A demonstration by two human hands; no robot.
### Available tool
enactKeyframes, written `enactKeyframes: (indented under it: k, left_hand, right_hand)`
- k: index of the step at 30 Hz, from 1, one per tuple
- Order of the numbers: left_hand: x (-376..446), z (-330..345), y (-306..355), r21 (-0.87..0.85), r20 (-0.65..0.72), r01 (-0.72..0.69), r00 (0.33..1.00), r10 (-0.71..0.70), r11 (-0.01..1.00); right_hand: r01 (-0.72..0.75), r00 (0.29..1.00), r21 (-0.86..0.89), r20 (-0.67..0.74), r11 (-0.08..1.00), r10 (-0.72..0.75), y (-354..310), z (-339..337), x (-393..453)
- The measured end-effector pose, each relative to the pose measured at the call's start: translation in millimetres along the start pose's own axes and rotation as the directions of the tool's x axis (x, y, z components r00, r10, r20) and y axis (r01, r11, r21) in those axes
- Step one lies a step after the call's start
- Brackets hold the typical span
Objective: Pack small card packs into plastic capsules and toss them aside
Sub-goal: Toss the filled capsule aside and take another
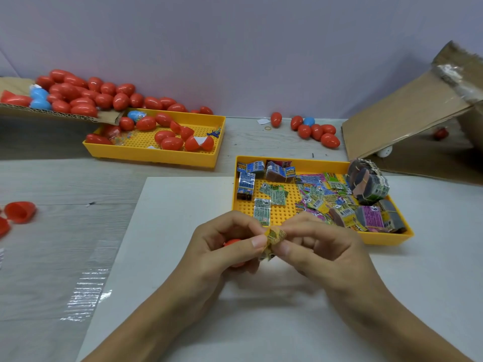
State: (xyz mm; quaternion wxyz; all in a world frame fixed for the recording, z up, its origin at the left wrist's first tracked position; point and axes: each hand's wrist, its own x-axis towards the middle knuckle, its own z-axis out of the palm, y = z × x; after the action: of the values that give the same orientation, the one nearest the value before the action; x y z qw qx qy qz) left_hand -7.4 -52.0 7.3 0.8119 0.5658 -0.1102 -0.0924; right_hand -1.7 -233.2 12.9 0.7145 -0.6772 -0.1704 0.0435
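Observation:
Both hands meet over the white board near the table's front. My left hand (222, 246) and my right hand (318, 246) pinch a small yellow card pack (274, 237) between thumbs and fingertips; the pack is bent. A red capsule piece (231, 242) sits in my left palm, mostly hidden by the fingers. Just behind the hands, a yellow tray (386, 237) holds several loose and banded card packs (317, 197).
A second yellow tray (156, 152) at the back left holds red capsules and halves. A heap of red and blue capsules (86, 95) lies on cardboard behind it. More capsules (316, 130) lie at the back centre. A cardboard box (407, 118) leans at right. An open red half (19, 211) lies far left.

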Motion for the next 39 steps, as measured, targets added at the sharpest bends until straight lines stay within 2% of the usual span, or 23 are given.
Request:
enactKeyframes:
  k: [3,6,10,13,16,18,21,24,27,32,39]
  left_hand:
    - [1,1,0,-0.016,-0.002,0.008,1.0,-0.008,1.0]
    - [2,1,1,-0.039,-0.005,0.033,0.999,-0.033,0.999]
    - [1,1,-1,0.022,0.002,0.017,1.0,-0.017,1.0]
    - [2,1,-5,0.151,0.023,-0.053,0.998,0.05,0.987]
    - [1,1,-8,0.216,0.02,-0.111,0.994,0.109,0.97]
    - [1,1,-10,0.184,-0.064,-0.109,0.99,0.123,0.977]
    - [1,0,-12,0.183,-0.186,-0.146,0.966,0.18,0.972]
    - [-2,5,-10,0.343,-0.132,-0.245,0.943,0.305,0.907]
    - [-5,9,-8,0.478,-0.077,-0.296,0.924,0.375,0.827]
    - [-5,12,-9,0.519,-0.104,-0.296,0.909,0.403,0.802]
    - [-3,11,-12,0.523,-0.083,-0.297,0.915,0.394,0.799]
  right_hand:
    - [0.023,0.999,0.033,-0.045,0.999,-0.022,0,-1,1]
    - [0.004,1.0,0.086,-0.004,0.996,-0.004,-2,-2,0]
    - [-0.188,0.976,0.187,0.145,0.964,0.162,-6,-3,0]
    - [-0.271,0.957,0.172,0.155,0.947,0.245,-7,-3,0]
    - [-0.271,0.959,0.143,0.12,0.952,0.256,-9,-1,1]
    - [-0.259,0.966,0.139,0.063,0.956,0.252,-11,-1,1]
    - [-0.167,0.985,0.038,-0.027,0.985,0.169,-12,0,1]
    - [-0.107,0.991,-0.024,-0.079,0.994,0.105,-10,0,2]
    - [-0.1,0.993,-0.011,-0.069,0.995,0.099,-9,0,3]
    - [-0.099,0.995,-0.02,-0.025,0.995,0.098,-8,-1,2]
    - [-0.173,0.984,0.113,-0.032,0.979,0.177,-7,-3,4]
